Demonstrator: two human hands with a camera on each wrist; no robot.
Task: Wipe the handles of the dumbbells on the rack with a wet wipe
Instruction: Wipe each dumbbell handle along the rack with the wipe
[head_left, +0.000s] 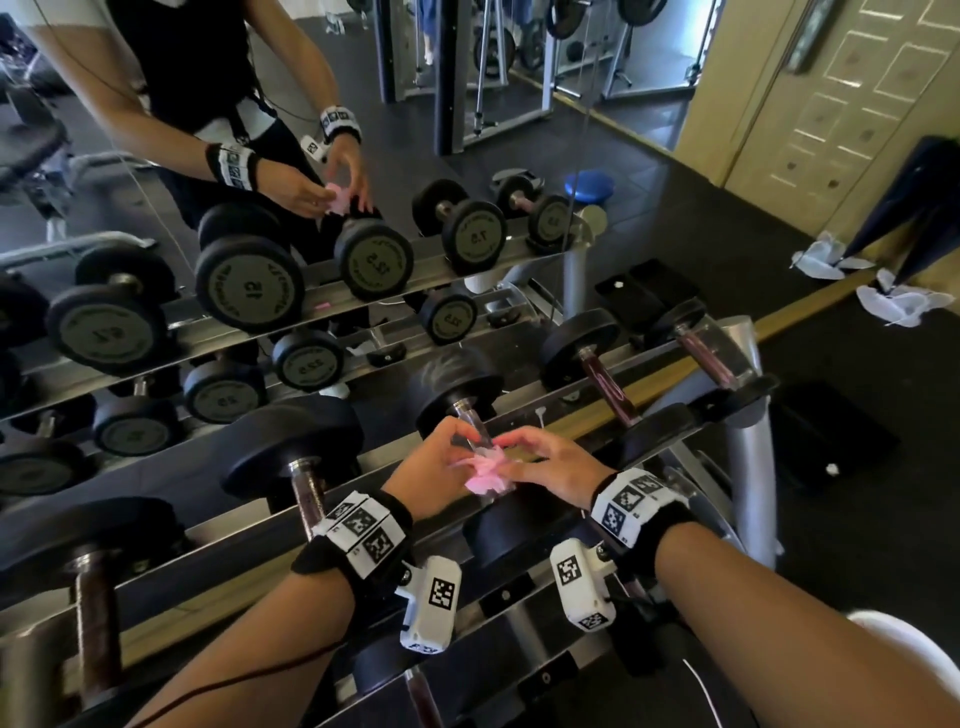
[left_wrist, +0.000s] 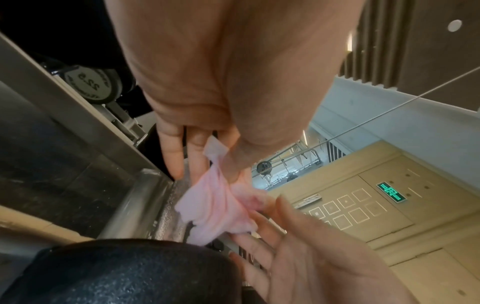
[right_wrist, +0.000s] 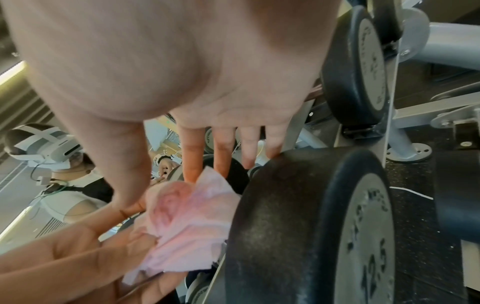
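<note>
A crumpled pink wet wipe sits over the clear handle of a black dumbbell on the steel rack. My left hand pinches the wipe's left side and my right hand pinches its right side. In the left wrist view the left hand holds a corner of the wipe between thumb and fingers, and the right hand touches it from below. From the right wrist, thumb and index of the right hand flank the wipe, beside the dumbbell's near head.
More dumbbells lie on the same rail: one to the left and two to the right. A wall mirror behind the rack reflects the rack and the person. White cloths lie on the dark floor at right.
</note>
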